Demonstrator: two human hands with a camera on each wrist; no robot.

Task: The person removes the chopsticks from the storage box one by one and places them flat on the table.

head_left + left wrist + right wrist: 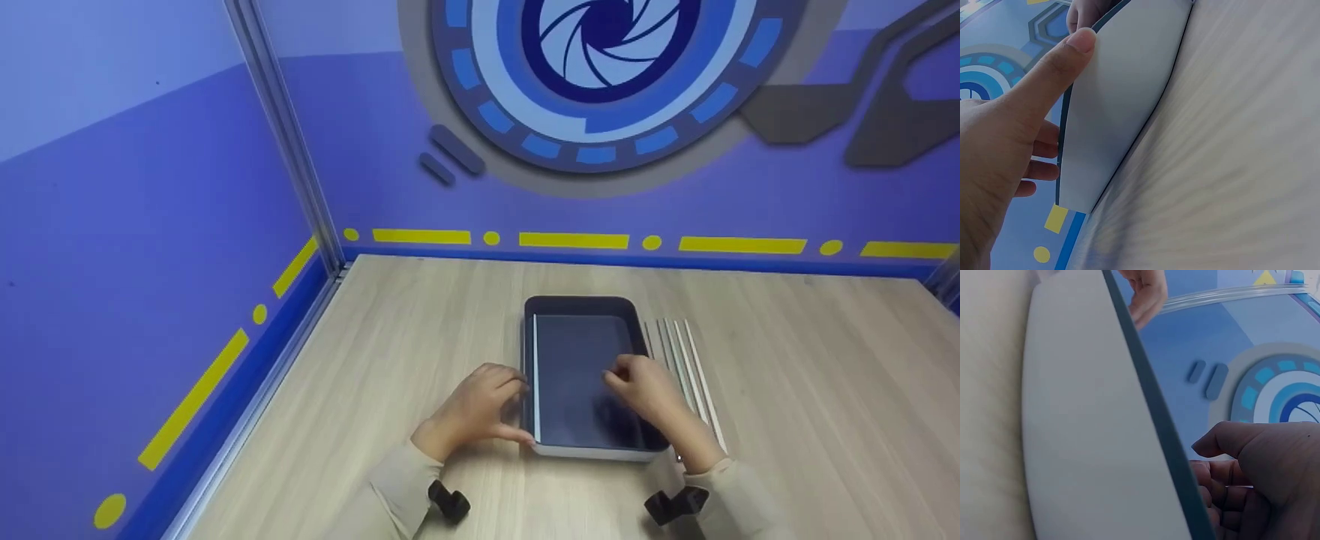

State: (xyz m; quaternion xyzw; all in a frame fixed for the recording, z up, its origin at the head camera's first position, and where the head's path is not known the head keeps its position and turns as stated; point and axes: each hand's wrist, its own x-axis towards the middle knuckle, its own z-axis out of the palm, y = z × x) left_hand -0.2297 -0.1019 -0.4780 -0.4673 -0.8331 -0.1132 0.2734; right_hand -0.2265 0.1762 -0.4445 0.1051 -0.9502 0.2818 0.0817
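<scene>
A dark rectangular tray with a pale outer wall lies lengthwise on the table. Along its left inner side runs a thin white stick. My left hand touches the tray's near left corner, thumb extended to the rim and fingers against the left side. Over the right part of the tray is my right hand, its fingers curled and the thumb close to the index finger. Nothing shows in its grasp in the right wrist view. Several thin sticks lie side by side right of the tray, partly hidden by the right forearm.
The wood-patterned table meets a blue printed wall at the back and another at the left. A metal post stands in the corner between them. Black camera mounts sit at both wrists.
</scene>
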